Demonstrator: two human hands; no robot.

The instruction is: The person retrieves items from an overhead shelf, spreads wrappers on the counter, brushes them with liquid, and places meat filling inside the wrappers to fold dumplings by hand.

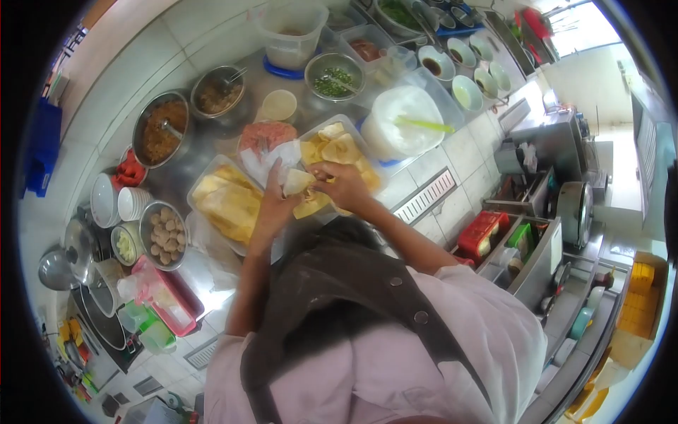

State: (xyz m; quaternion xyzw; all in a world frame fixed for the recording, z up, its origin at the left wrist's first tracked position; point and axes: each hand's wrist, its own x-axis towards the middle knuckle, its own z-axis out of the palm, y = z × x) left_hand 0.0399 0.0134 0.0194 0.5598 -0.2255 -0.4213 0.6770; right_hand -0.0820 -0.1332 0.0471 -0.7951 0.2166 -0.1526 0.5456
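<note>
My left hand [277, 201] and my right hand [344, 185] meet in front of my chest, fingers closed on a pale wonton wrapper [298, 181] between them. What lies inside its folds is hidden. Just beyond the left hand sits minced pink meat [267, 136], with white plastic [281, 157] on its near side. A clear tray [192, 199] to the left holds a stack of yellow wrappers [229, 206]. Under and beyond the right hand, another tray [371, 164] contains folded yellow pieces [337, 147].
Metal bowls of brown filling [157, 134], chopped greens [337, 83] and round balls [167, 239] surround the work spot. A white tub [404, 116] with a green handle stands to the right. Small bowls [466, 92] line the far right; a pink basket [169, 295] is left.
</note>
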